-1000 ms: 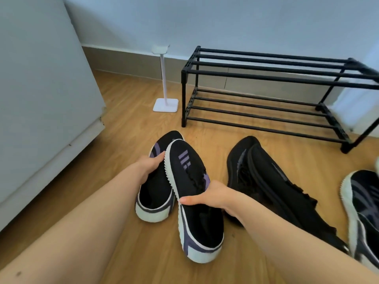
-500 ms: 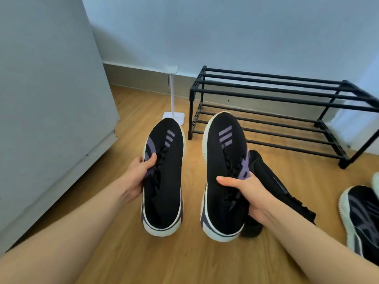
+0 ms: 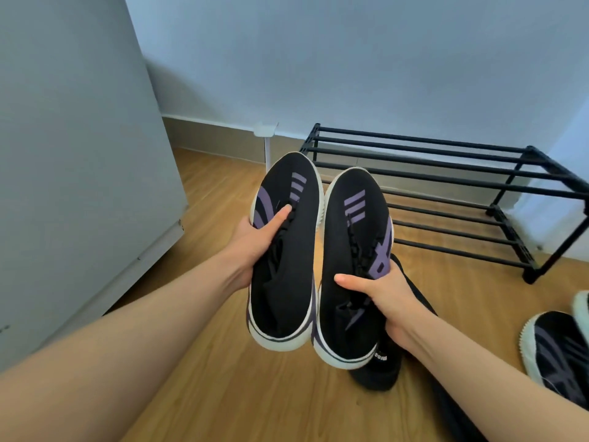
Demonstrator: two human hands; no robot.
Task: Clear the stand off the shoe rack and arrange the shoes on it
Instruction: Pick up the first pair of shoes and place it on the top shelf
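Observation:
I hold a pair of black sneakers with purple stripes and white soles in the air, toes pointing away. My left hand grips the left sneaker by its side and laces. My right hand grips the right sneaker the same way. The black two-tier shoe rack stands bare against the wall beyond the toes. The white stand rests on the floor just left of the rack, its base hidden behind the left sneaker.
An all-black shoe lies on the wooden floor under my right hand. Another black sneaker with a white sole lies at the right edge. A grey cabinet fills the left side.
Both hands have lifted the sneaker pair off the floor and carried it up and forward toward the rack. The two shoes came closer together.

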